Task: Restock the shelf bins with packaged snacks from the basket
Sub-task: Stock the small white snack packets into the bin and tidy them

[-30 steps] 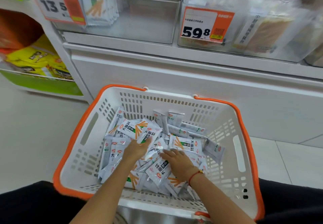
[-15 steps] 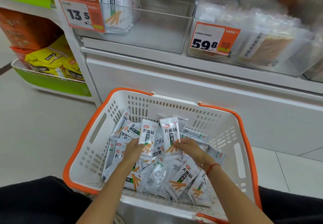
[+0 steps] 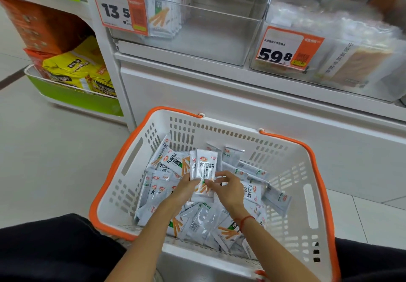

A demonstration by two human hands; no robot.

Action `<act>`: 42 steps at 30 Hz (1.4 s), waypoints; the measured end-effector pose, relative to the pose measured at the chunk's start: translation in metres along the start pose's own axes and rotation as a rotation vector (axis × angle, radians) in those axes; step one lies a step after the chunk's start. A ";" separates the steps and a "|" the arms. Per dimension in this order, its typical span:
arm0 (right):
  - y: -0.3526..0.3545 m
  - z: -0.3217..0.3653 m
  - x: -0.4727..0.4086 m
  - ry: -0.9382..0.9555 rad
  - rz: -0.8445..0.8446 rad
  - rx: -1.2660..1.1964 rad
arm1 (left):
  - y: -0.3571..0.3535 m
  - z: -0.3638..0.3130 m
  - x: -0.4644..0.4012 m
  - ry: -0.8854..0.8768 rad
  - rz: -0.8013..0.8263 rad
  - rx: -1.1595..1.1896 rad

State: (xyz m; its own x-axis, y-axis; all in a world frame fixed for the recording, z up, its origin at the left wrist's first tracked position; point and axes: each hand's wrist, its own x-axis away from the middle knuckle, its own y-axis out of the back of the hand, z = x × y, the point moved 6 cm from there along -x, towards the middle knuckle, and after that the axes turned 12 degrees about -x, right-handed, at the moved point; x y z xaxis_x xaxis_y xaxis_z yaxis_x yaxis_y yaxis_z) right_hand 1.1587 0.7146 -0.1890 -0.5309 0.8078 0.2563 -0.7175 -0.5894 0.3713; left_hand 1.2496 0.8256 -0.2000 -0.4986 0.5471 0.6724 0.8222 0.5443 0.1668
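Both hands meet over the basket (image 3: 283,171), left hand (image 3: 183,190) and right hand (image 3: 228,190) each pinching the lower end of a small upright stack of snack packets (image 3: 205,168), long axis pointing toward the clear shelf bin (image 3: 211,37) straight ahead, well above.

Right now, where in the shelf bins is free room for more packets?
The clear bin is bare from its standing packets at the left to its right wall. The next bin, behind the 59.8 tag, is crowded with bags.
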 end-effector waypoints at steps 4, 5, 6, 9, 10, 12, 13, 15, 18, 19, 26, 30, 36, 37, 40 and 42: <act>-0.018 0.009 0.001 0.052 0.044 -0.070 | 0.009 -0.003 0.007 -0.070 -0.042 -0.022; -0.024 0.013 0.002 0.059 0.101 -0.120 | 0.015 -0.004 0.010 -0.077 -0.059 -0.036; -0.030 0.013 0.002 0.053 0.163 -0.156 | 0.023 -0.004 0.012 -0.071 -0.085 -0.051; -0.054 0.002 0.006 -0.023 0.425 0.002 | 0.062 0.010 0.007 -0.031 -0.207 -0.041; -0.065 -0.005 0.012 -0.023 0.563 0.169 | 0.073 0.014 0.007 -0.018 -0.236 -0.028; -0.086 -0.023 0.030 0.010 0.822 0.470 | 0.086 0.021 0.006 -0.002 -0.259 0.047; -0.092 -0.029 0.037 0.032 0.885 0.549 | 0.086 0.024 0.006 0.001 -0.252 0.084; -0.097 -0.033 0.044 0.093 0.881 0.571 | 0.085 0.024 0.009 -0.011 -0.235 0.123; -0.096 -0.033 0.042 0.143 0.837 0.500 | 0.080 0.021 0.014 -0.020 -0.219 0.196; -0.093 -0.035 0.039 0.126 0.839 0.495 | 0.079 0.021 0.012 -0.019 -0.219 0.228; -0.038 -0.034 0.008 -0.077 0.739 0.258 | 0.068 0.018 0.008 -0.021 -0.183 0.351; -0.051 -0.030 0.015 -0.029 0.820 0.418 | 0.064 0.018 0.014 -0.009 -0.234 0.350; -0.089 -0.047 0.031 0.007 0.937 0.539 | 0.065 0.019 0.012 -0.021 -0.304 0.342; -0.093 -0.048 0.032 0.052 0.916 0.564 | 0.065 0.018 0.011 -0.018 -0.312 0.350; -0.105 -0.041 0.037 0.170 0.899 0.532 | 0.067 0.016 0.009 -0.008 -0.373 0.333; -0.108 -0.037 0.040 0.170 0.930 0.534 | 0.069 0.016 0.005 -0.019 -0.412 0.300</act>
State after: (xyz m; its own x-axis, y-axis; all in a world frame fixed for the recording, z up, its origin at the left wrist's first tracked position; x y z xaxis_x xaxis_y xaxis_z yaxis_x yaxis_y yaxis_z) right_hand 1.1980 0.8104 -0.2517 -0.8500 0.0112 0.5267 0.2654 -0.8545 0.4465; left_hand 1.2989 0.8761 -0.1966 -0.7721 0.2580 0.5808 0.4422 0.8744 0.1995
